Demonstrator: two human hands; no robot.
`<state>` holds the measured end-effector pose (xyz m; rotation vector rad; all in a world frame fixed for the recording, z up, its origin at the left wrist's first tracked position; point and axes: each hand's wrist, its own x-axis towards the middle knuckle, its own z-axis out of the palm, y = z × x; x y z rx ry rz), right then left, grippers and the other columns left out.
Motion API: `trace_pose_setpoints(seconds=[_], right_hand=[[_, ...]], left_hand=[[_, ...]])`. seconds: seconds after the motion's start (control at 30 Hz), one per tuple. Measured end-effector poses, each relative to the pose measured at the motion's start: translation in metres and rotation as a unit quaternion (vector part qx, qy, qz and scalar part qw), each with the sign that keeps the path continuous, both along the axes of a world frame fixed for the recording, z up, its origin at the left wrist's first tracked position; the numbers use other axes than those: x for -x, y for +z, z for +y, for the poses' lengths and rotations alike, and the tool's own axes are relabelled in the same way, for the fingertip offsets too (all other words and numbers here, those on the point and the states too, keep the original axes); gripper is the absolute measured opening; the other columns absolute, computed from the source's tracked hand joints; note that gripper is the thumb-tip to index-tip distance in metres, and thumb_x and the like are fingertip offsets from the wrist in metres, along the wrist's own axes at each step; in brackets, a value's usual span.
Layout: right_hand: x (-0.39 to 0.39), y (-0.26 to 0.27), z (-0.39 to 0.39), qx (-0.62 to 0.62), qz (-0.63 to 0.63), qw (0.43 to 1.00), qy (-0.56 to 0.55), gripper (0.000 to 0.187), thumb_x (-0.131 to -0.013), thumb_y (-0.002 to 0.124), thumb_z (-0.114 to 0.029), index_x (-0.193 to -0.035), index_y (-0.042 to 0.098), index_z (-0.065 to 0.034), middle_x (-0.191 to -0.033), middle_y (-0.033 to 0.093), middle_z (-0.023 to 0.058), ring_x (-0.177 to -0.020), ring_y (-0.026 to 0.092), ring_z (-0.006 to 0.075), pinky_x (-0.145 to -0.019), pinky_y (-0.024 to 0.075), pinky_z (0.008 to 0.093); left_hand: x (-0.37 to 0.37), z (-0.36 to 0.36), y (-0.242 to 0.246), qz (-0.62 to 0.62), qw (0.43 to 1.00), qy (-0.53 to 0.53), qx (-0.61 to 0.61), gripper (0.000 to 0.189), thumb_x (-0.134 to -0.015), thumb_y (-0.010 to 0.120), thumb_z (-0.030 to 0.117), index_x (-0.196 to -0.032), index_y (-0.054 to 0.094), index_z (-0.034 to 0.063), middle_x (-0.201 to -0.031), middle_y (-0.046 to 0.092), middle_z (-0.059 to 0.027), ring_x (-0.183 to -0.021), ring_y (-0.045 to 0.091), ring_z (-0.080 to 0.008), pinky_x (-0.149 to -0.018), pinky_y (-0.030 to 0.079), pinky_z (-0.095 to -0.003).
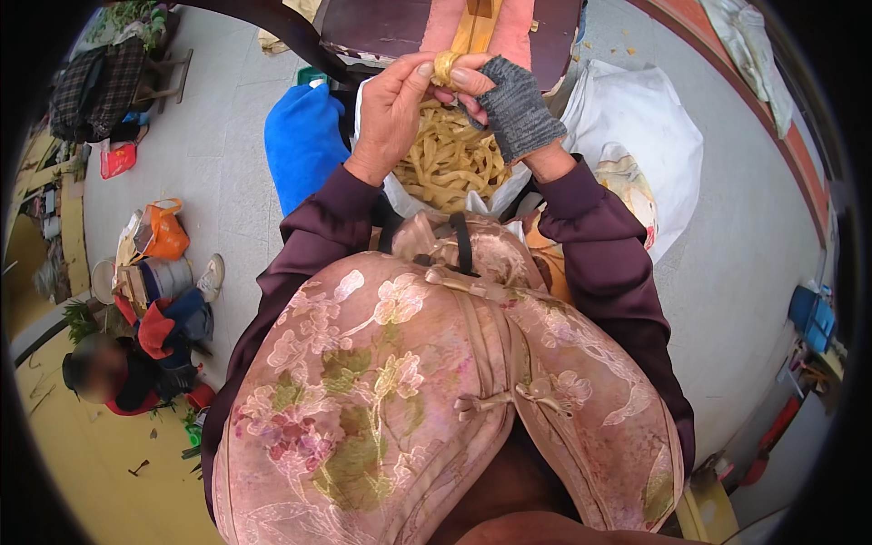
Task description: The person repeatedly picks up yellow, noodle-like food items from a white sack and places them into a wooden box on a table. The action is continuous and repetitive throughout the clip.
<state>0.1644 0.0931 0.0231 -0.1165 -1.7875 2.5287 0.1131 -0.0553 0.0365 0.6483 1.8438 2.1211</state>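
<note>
My left hand [394, 99], bare, pinches one side of a small loop of golden-tan braided or folded strip [446, 67]. From the other side the thumb and fingers of my right hand [504, 99] grip the same loop; a grey knitted fingerless glove [521, 109] covers that palm and wrist. Below both hands, a white bag [403, 193] is filled with a heap of long golden-tan strips [451, 160]. Just beyond the loop lies a wooden tool or stand [477, 30], on a pink towel [512, 34] over a dark seat [371, 30].
Blue cloth [303, 146] drapes left of the bag; a large white sack [640, 122] lies right. Further left are an orange bag [163, 230], a bucket [167, 276] and a seated person [126, 375]. A bench [160, 78] holding plaid cloth stands upper left.
</note>
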Motion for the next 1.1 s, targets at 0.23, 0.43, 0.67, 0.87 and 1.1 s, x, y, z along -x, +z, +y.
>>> trace_pose_setpoints(seconds=[0.23,0.43,0.67,0.87,1.1], right_hand=[[0.005,-0.004,0.008,0.184,-0.019,0.982,0.025,0.023,-0.088,0.063,-0.027,-0.082,0.054,-0.0063,-0.056,0.047,-0.0023,-0.045,0.041,0.0046,-0.041,0.0305,0.0178],[0.009,-0.008,0.020,0.075,-0.048,0.992,-0.092,0.029,-0.086,0.064,-0.031,-0.069,0.052,-0.0118,-0.054,0.042,-0.0044,-0.043,0.036,0.0049,-0.040,0.0264,0.0196],[0.025,-0.026,0.040,-0.209,0.024,0.963,-0.172,0.027,-0.084,0.065,-0.030,-0.072,0.056,-0.0081,-0.060,0.050,-0.0010,-0.051,0.046,0.0107,-0.047,0.0371,0.0254],[0.021,-0.037,0.032,-0.415,0.038,0.895,-0.158,0.028,-0.090,0.055,-0.028,-0.083,0.063,-0.0022,-0.080,0.061,0.0148,-0.076,0.060,0.0286,-0.067,0.0450,0.0387],[0.015,-0.032,0.010,-0.273,-0.081,0.958,-0.040,0.042,-0.085,0.063,-0.040,-0.085,0.060,0.0009,-0.065,0.057,0.0109,-0.056,0.056,0.0223,-0.054,0.0452,0.0324]], left_hand=[[0.000,0.007,0.002,-0.042,0.999,-0.032,0.005,0.015,-0.087,0.062,0.005,-0.099,0.061,-0.0038,-0.078,0.065,-0.0074,-0.068,0.062,-0.0105,-0.064,0.052,-0.0221],[-0.002,-0.002,0.009,-0.051,0.993,-0.098,0.042,0.011,-0.086,0.062,0.003,-0.095,0.063,-0.0028,-0.075,0.066,-0.0071,-0.065,0.061,-0.0089,-0.061,0.050,-0.0208],[-0.032,-0.015,0.037,-0.109,0.981,-0.136,0.086,0.011,-0.088,0.062,0.008,-0.096,0.063,0.0001,-0.077,0.064,-0.0054,-0.068,0.060,-0.0106,-0.063,0.049,-0.0207],[-0.005,-0.023,0.009,0.284,0.922,0.035,0.262,0.028,-0.084,0.067,0.012,-0.109,0.061,0.0023,-0.094,0.065,-0.0090,-0.081,0.063,-0.0206,-0.072,0.050,-0.0293],[-0.018,-0.008,0.008,0.371,0.825,-0.005,0.427,0.025,-0.082,0.059,0.006,-0.107,0.057,0.0056,-0.108,0.058,-0.0131,-0.087,0.060,-0.0355,-0.071,0.050,-0.0412]])
